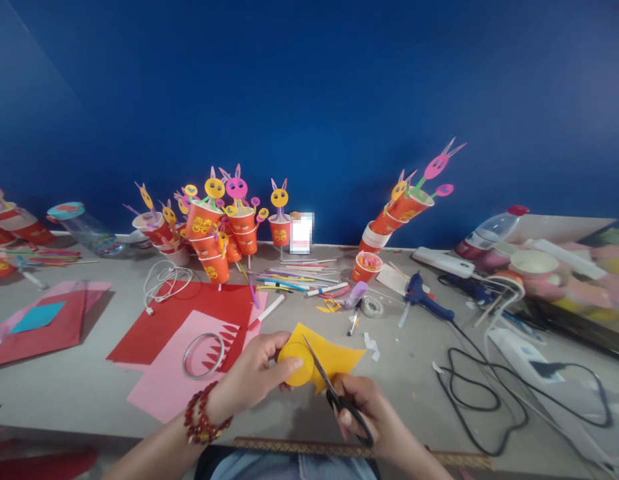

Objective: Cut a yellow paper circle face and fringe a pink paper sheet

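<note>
Yellow sheet (342,355) is pinched in the person's left grip (257,380), right in front of the body and above the table (409,373), with a round yellow disc (295,370) clamped flat against it under the thumb. Right grip (364,403) is wrapped around the black handles of a pair of scissors (331,393), and the metal blades lie over the sheet just beside the disc. Looks to me like trimming around the curve is the step in hand, though I honestly can't tell whether the blades are biting or just resting there. I'd guess the cut calls for a firm thumb and feeding the sheet round into the blades, not twisting the scissors. As for materials, the yellow stuff looks matte and a bit stiff, either thick paper or thin foam, with pointy corners sticking out toward the right grip and a neat round edge on the disc. Left of the left grip there's flat pink paper (157,383) with a jagged, toothy edge, lying over smooth red paper (159,327), plus a thin shiny ring (222,350) on top. Beyond the right grip sits a blue plastic glue gun (429,303) with a loopy black cord.
</note>
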Tool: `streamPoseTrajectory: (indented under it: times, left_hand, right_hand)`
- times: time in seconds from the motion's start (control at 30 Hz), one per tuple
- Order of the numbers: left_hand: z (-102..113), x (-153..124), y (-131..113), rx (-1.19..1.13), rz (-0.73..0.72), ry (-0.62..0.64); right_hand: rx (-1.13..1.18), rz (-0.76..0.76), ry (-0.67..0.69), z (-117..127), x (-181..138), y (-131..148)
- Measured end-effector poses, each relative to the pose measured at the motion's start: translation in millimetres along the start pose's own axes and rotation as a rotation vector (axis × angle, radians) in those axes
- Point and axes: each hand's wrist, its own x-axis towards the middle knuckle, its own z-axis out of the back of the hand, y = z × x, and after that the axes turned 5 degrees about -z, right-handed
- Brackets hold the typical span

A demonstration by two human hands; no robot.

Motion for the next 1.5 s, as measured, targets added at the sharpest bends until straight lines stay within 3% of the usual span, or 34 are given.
streamPoseTrajectory:
  times: [1.5]
  left_hand:
    - [0.4, -2.9, 0.0, 0.060, 0.005, -0.055]
  right_hand:
    - [0.058, -0.032, -0.030, -5.6, -2.8, -8.2]
